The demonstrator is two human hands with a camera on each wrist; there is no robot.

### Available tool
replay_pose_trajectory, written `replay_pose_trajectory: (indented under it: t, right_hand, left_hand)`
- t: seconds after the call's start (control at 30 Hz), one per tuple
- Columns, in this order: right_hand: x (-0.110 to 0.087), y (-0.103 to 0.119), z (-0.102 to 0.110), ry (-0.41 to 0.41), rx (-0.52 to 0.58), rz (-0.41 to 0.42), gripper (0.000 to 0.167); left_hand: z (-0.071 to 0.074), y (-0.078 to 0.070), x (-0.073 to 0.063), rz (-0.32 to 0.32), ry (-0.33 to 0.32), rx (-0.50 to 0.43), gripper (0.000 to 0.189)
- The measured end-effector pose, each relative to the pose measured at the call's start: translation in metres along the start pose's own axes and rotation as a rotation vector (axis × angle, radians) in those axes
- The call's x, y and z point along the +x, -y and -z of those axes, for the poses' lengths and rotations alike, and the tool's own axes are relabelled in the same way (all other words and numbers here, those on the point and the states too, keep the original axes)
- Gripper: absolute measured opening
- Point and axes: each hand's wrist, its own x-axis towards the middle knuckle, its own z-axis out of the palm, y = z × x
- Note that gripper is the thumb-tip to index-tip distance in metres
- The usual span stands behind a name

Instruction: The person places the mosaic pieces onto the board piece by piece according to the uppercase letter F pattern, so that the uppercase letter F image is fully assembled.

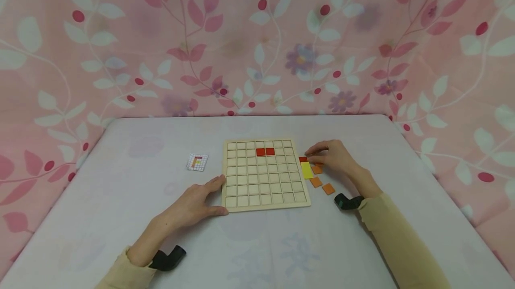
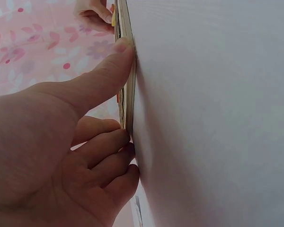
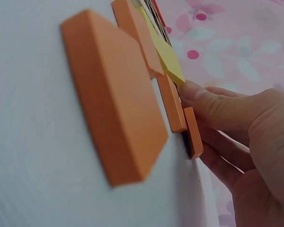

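Pale wooden square grid board (image 1: 263,177) lies mid-desk (image 1: 149,177), two red square tiles (image 1: 260,151) in second row from far side. Left hand (image 1: 197,201) spread wide against board's left edge. Right hand (image 1: 335,157) at red piece (image 1: 303,159), just right of board, near yellow rectangular piece (image 1: 307,170) and orange square tiles (image 1: 316,182); cannot tell whether it grips. Best, probably: brace board lightly, pinch single piece by edges, lift level, leave neighbours undisturbed.

Card (image 1: 197,162) left of board (image 1: 254,189), two tiles (image 1: 260,152) on board, loose tiles (image 1: 316,182) right of board
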Motion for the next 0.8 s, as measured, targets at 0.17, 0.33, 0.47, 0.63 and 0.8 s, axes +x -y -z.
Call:
replay_pose_trajectory:
  t: [0.17,0.33,0.47,0.63,0.8]
  right_hand:
    - [-0.0012,-0.0014,0.0020,0.023,0.000,-0.010,0.020]
    - [-0.0026,-0.0035,0.0017,0.034,0.009,-0.021,0.020]
    - [-0.0029,-0.0045,0.0011,0.022,0.011,-0.018,0.018]
    - [-0.0022,-0.0050,0.0017,0.021,0.009,0.010,0.016]
    - [-0.0018,-0.0053,0.0022,0.029,0.026,0.041,0.017]
  left_hand:
    - [-0.0004,0.0012,0.0004,-0.006,-0.002,0.002,0.090]
    - [-0.0010,0.0016,0.0008,-0.015,-0.001,0.008,0.090]
    - [-0.0010,0.0018,0.0013,-0.016,0.001,0.011,0.090]
    - [-0.0007,0.0019,0.0010,-0.017,0.003,0.015,0.090]
    - [0.0000,0.0012,0.0002,-0.020,-0.001,0.009,0.090]
